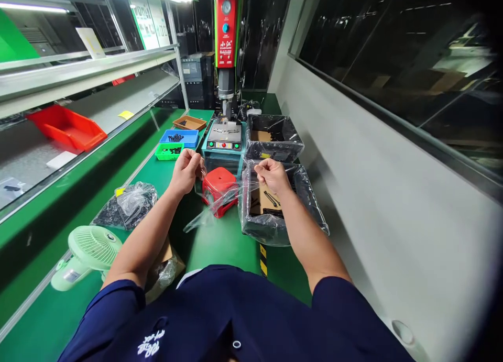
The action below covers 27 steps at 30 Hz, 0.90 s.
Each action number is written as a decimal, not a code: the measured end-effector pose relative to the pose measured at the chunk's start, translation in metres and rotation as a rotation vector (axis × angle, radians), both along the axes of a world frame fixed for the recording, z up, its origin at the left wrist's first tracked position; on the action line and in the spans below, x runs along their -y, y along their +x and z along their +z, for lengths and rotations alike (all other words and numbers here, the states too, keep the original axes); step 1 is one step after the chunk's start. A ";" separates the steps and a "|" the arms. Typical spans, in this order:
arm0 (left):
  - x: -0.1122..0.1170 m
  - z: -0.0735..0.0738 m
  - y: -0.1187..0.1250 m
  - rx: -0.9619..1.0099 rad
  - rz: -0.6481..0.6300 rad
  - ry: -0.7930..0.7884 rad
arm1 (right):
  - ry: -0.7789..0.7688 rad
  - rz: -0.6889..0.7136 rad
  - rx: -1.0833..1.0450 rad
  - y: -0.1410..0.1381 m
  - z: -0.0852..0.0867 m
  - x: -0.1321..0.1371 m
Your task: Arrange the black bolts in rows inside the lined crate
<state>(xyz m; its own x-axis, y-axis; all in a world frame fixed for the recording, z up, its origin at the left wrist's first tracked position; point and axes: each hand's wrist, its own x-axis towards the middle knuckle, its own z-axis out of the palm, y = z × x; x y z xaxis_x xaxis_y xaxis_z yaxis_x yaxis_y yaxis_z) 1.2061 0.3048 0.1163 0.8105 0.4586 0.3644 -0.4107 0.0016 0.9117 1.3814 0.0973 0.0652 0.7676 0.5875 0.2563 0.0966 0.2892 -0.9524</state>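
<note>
My left hand (187, 169) and my right hand (271, 174) are both raised over the green floor, each pinching an upper edge of a clear plastic bag (220, 202) stretched between them. The bag hangs down in front of a small red stool (218, 186). What lies inside the bag I cannot make out. Just right of my right hand stands a cardboard box lined with black plastic (302, 194), holding several thin black parts (271, 199).
A second lined box (293, 136) stands farther back, beside a teal press machine (223, 136) with a red column. Blue (188, 138), green (163, 153) and brown (196, 123) trays sit left of it. A red bin (58, 122), bagged parts (129, 202) and a green fan (86, 252) are on the left.
</note>
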 end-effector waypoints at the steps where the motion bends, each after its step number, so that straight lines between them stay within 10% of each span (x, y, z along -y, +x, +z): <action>1: 0.000 -0.003 0.004 0.007 0.054 -0.006 | 0.001 0.005 -0.020 -0.001 -0.003 -0.002; 17: -0.081 -0.038 0.062 0.087 0.422 0.455 | -0.037 0.061 -0.093 0.051 0.001 -0.051; 27: -0.162 -0.039 0.138 0.047 0.239 0.081 | -0.047 -0.134 -0.003 0.096 0.008 -0.111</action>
